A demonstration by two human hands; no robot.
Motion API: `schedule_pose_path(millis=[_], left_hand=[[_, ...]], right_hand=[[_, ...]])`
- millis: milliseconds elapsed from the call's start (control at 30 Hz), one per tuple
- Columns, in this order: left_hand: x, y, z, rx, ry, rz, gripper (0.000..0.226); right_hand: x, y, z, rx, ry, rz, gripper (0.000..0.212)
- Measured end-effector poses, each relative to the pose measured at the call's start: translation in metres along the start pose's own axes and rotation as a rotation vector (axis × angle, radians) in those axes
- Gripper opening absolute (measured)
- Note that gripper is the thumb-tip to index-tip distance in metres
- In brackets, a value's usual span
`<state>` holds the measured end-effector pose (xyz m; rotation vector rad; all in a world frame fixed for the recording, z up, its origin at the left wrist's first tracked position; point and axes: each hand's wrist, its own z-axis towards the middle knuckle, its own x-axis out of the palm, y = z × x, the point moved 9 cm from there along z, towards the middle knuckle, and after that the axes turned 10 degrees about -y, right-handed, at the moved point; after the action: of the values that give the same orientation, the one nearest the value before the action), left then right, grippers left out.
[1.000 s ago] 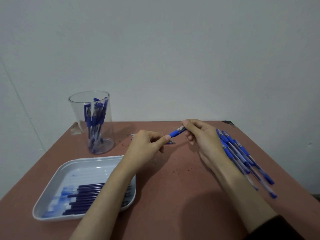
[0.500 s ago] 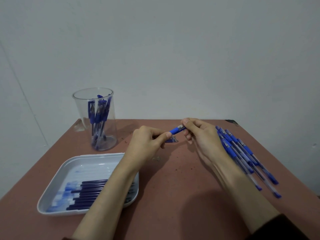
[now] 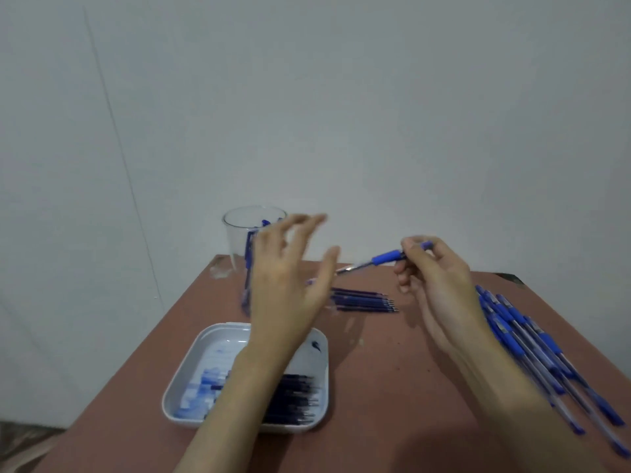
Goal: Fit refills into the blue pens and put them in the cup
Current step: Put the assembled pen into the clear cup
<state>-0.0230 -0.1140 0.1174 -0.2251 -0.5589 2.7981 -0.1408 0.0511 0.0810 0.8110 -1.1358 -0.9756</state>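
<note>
Left hand point(image 3: 286, 274) has let go of the pen point(image 3: 386, 258). Half a second ago it pinched the tip end, now it's lifted off, fingers spread wide, holding nothing, motion-blurred in front of the cup point(image 3: 235, 240). Right hand point(image 3: 433, 278) alone holds the pen, fingers pinched round the barrel end, tip pointing left and slightly down, in the air above the surface point(image 3: 375, 387). Can't tell if the tip section is fully screwed on; too blurry.

Likely meaning: refill fitting on this pen is done or nearly so, and the next step is getting it into the cup, which stands at the far left of the surface with several blue pens upright inside. Not in the cup yet.

A few loose refills point(image 3: 362, 300) lie on the surface between the hands, under the held pen. White tray point(image 3: 222, 327) near left holds more dark refills point(image 3: 293, 397), partly hidden by the left forearm. A pile of blue pens point(image 3: 532, 346) lies along the right edge, beside the right forearm, so plenty of work is left.
</note>
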Motion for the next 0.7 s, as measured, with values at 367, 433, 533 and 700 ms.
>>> schedule_pose_path(millis=[367, 433, 533, 700], left_hand=[[-0.013, 0.108, 0.007, -0.498, 0.188, -0.075, 0.123], [-0.009, 0.114, 0.002, -0.524, 0.211, -0.070, 0.119], [-0.009, 0.118, 0.000, -0.540, 0.192, -0.089, 0.116], [-0.009, 0.119, -0.001, -0.544, 0.186, -0.096, 0.114]], right_hand=[[0.165, 0.065, 0.007, -0.642, 0.228, -0.358, 0.010], [0.188, 0.046, 0.009, -0.612, 0.351, -0.506, 0.011], [0.217, 0.018, 0.006, -0.641, 0.512, -0.868, 0.017], [0.232, -0.011, -0.001, -0.609, 0.682, -1.186, 0.039]])
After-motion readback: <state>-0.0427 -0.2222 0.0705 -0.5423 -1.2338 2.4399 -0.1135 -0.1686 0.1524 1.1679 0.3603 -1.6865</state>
